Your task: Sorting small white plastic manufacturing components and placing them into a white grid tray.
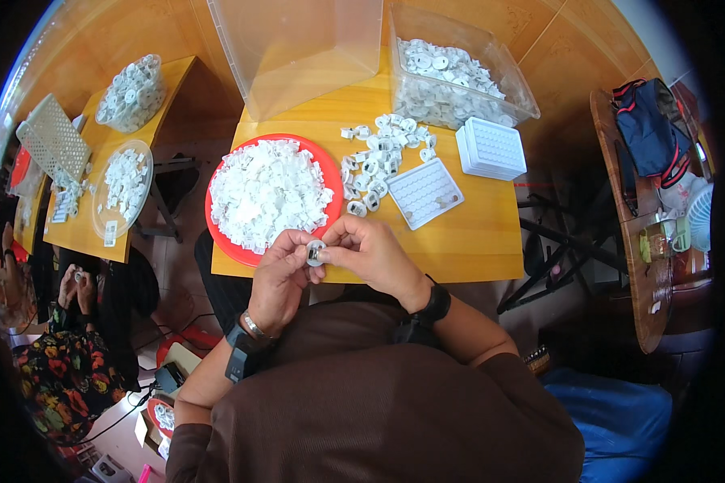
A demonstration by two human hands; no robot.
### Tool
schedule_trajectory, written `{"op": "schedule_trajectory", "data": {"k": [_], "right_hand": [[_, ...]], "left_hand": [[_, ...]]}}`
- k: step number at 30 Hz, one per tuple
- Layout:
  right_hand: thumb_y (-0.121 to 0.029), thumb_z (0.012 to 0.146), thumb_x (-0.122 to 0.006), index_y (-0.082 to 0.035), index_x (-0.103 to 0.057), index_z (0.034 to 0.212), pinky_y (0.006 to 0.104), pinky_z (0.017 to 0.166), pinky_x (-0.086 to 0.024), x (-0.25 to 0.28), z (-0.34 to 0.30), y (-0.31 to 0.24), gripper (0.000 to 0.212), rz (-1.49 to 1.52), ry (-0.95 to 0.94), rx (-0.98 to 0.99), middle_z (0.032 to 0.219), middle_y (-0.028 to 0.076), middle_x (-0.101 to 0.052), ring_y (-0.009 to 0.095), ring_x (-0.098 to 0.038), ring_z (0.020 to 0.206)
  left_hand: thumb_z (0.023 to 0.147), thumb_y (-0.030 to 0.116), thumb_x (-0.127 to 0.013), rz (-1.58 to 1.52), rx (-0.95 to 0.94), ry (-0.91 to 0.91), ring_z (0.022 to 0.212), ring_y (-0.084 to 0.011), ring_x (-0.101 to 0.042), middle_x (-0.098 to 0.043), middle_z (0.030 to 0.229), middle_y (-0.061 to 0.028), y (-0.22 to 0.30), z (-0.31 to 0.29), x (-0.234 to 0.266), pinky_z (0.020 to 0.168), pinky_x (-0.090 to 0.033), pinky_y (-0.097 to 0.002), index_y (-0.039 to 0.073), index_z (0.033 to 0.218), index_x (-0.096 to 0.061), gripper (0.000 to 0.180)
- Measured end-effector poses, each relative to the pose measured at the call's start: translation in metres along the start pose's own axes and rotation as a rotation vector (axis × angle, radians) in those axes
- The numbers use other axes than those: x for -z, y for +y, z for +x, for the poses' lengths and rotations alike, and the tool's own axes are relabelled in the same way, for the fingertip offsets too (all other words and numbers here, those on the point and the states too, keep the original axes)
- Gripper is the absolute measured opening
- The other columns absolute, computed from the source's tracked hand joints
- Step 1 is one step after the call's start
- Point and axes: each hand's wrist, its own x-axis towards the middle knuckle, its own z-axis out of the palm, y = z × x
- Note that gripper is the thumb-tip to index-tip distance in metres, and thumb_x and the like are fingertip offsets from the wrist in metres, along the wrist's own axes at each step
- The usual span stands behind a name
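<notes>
Noting layout, largest item first: yellow wooden table (483, 233) directly in front of me, across my lap side. At its far edge, a translucent rectangular plastic container (306, 56) stands left of centre; to the right of it, a clear plastic bin (449, 30) is heaped with white and grey pieces. Nearer to me on the left, a round red plastic tray (334, 177) carries a mound of small white plastic parts (270, 193), its red rim showing around the pile. Right side: a stack of white rectangular plastic trays (495, 151) near the bin, and a single white tray with a gridded face (411, 187) lying flat, slightly turned, just nearer to me. Between this tray and the red one, loose round white-and-grey pieces (370, 167) lie scattered. My left hand (280, 270) is just off the near rim of the red tray, thumb and fingers narrow, holding a small round white piece with a dark centre (314, 251). My right hand (370, 248) meets it from the other side, thumb and forefinger pinched narrow on its right edge. Piece sits above the table's near edge.
</notes>
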Motion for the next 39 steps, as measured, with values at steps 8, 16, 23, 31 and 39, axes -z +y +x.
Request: {"op": "schedule_trajectory", "data": {"k": [8, 16, 23, 31, 39], "right_hand": [[-0.001, 0.087, -0.064, 0.005, -0.058, 0.088, 0.0249, 0.064, -0.053, 0.002, 0.003, 0.009, 0.009, 0.074, -0.025, -0.048, 0.077, 0.008, -0.066, 0.012, -0.065, 0.07], [0.0, 0.088, -0.063, 0.004, -0.054, 0.083, 0.0271, 0.061, -0.053, -0.003, 0.001, 0.005, 0.011, 0.166, -0.095, -0.085, 0.075, 0.009, -0.063, 0.014, -0.064, 0.066], [-0.001, 0.088, -0.063, 0.002, -0.054, 0.082, 0.0249, 0.058, -0.05, 0.0, 0.002, 0.007, 0.011, 0.139, -0.088, -0.09, 0.073, 0.006, -0.062, 0.011, -0.061, 0.064], [-0.012, 0.087, -0.068, -0.003, -0.057, 0.085, 0.0207, 0.06, -0.045, 0.018, -0.001, 0.005, 0.014, 0.148, -0.219, -0.271, 0.075, 0.001, -0.061, 0.007, -0.056, 0.065], [-0.019, 0.087, -0.07, -0.004, -0.058, 0.084, 0.0204, 0.057, -0.046, 0.013, -0.005, 0.005, 0.019, 0.16, -0.195, -0.257, 0.075, -0.001, -0.059, 0.006, -0.054, 0.063]], "left_hand": [[0.097, 0.011, -0.047, 0.07, 0.021, 0.049, 0.074, -0.0121, -0.058, -0.06, 0.089, -0.0057, 0.001, -0.001, -0.003, 0.068, -0.046, -0.025, 0.002, 0.104, -0.053, 0.013], [0.1, 0.017, -0.045, -0.003, 0.026, 0.025, 0.073, -0.0156, -0.06, -0.06, 0.087, -0.0074, -0.007, -0.002, 0.004, 0.066, -0.047, -0.0267, 0.003, 0.105, -0.052, 0.017], [0.1, 0.023, -0.045, 0.021, 0.067, -0.005, 0.072, -0.0227, -0.066, -0.062, 0.087, -0.0133, -0.006, -0.001, 0.007, 0.063, -0.054, -0.029, 0.002, 0.109, -0.048, 0.023], [0.101, 0.026, -0.041, -0.01, 0.217, -0.182, 0.067, -0.0235, -0.068, -0.066, 0.089, -0.0188, 0.006, -0.003, 0.007, 0.058, -0.056, -0.0278, 0.002, 0.108, -0.047, 0.026], [0.098, 0.027, -0.05, 0.004, 0.162, -0.215, 0.06, -0.0181, -0.061, -0.063, 0.08, -0.0135, 0.001, -0.008, 0.007, 0.05, -0.048, -0.025, 0.005, 0.108, -0.046, 0.024]]}}
